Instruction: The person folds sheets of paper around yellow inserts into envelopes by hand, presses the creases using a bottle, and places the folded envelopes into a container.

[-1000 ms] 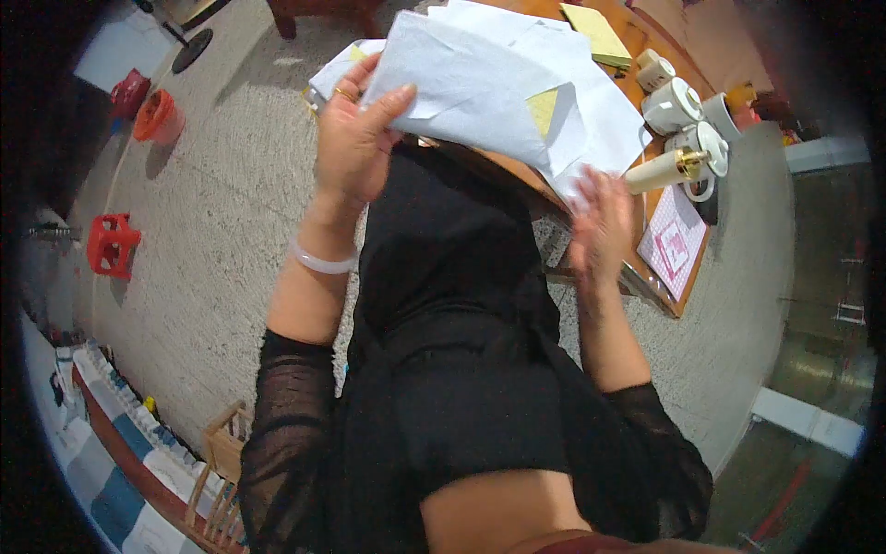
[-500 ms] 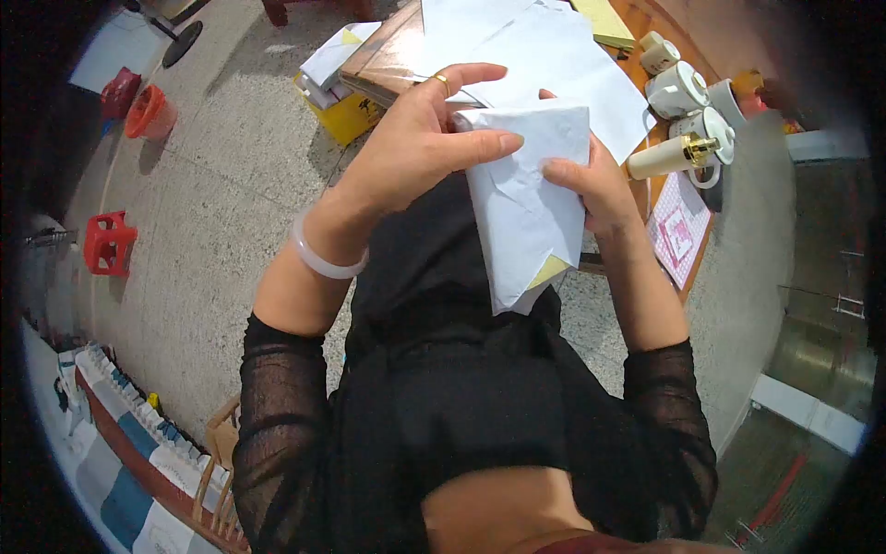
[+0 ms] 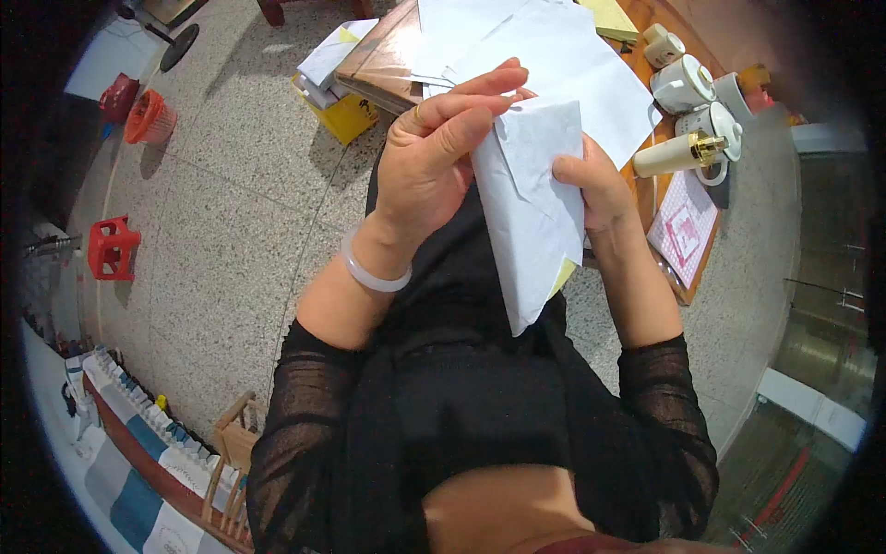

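A folded white paper packet [image 3: 535, 203] with a small yellow patch near its lower right edge hangs upright over my lap. My right hand [image 3: 598, 183] grips its right side, thumb on the front face. At the packet's upper left corner, my left hand [image 3: 434, 157] closes on its edge, thumb and fingers pressed together there. A ring and a pale bangle are on the left arm. Loose white sheets [image 3: 554, 65] are spread on the wooden table [image 3: 383, 57] just beyond both hands.
White lidded mugs [image 3: 683, 85] and a cream bottle with a gold cap [image 3: 669, 155] stand at the table's right, near a pink checked card [image 3: 685, 222]. A yellow bag [image 3: 346, 118] holding papers is left of the table. A red stool [image 3: 113, 247] and orange basket [image 3: 149, 118] stand farther left.
The packet has come from over the table to above my lap and turned upright. My right hand, apart from it earlier, now grips it. My left hand has shifted to its upper left corner.
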Demonstrator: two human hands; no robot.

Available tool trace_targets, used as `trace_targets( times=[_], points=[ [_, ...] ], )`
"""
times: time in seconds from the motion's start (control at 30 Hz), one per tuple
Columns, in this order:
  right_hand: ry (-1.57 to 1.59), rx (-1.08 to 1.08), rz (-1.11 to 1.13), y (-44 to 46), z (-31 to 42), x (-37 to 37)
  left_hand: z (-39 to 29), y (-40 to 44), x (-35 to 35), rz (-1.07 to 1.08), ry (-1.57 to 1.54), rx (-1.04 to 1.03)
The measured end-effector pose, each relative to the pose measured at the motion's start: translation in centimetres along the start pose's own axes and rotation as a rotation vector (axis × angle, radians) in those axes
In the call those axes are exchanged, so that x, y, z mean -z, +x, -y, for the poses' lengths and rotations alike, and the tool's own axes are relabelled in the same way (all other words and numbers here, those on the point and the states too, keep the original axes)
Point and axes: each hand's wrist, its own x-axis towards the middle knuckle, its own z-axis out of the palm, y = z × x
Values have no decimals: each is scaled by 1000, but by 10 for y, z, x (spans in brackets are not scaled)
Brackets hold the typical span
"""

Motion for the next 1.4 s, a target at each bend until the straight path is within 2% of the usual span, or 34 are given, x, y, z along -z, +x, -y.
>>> trace_targets(
  times=[0.13, 0.23, 0.33, 0.43, 0.63, 0.73, 0.83, 0.87, 0.93, 1.03, 1.23, 1.33, 1.4],
  points=[
    [-29, 23, 5, 6, -4, 1, 8, -2, 5, -14, -156, 6],
    [-95, 29, -69, 11, -2, 4, 7, 0, -3, -203, -161, 15],
    [-194, 91, -151, 10, 7, -2, 5, 1, -14, -251, -154, 44],
    [-248, 168, -216, 11, 6, -4, 8, 2, -21, -273, 155, 49],
    [-274, 165, -231, 8, 3, -3, 11, 2, -11, -274, 76, 55],
    [-246, 142, -222, 9, 3, 0, 6, 7, -14, -255, -150, 37],
    [-172, 115, -159, 11, 2, 4, 11, 9, 2, -121, 143, 16],
    [-164, 95, -145, 12, 3, 4, 13, 11, 3, -119, 109, -3],
    [-144, 55, -120, 11, 4, 5, 15, 12, 4, -116, 42, -38],
    [-84, -30, -80, 17, 1, 13, 18, 15, 9, -158, 123, -84],
    [61, -157, -54, 35, -7, 17, 27, 21, 24, -251, -23, -108],
    [112, -184, -50, 39, -6, 13, 22, 18, 31, -189, 83, -116],
    [101, -225, -62, 41, -5, 16, 22, 20, 49, -167, 386, -216]
  ],
)
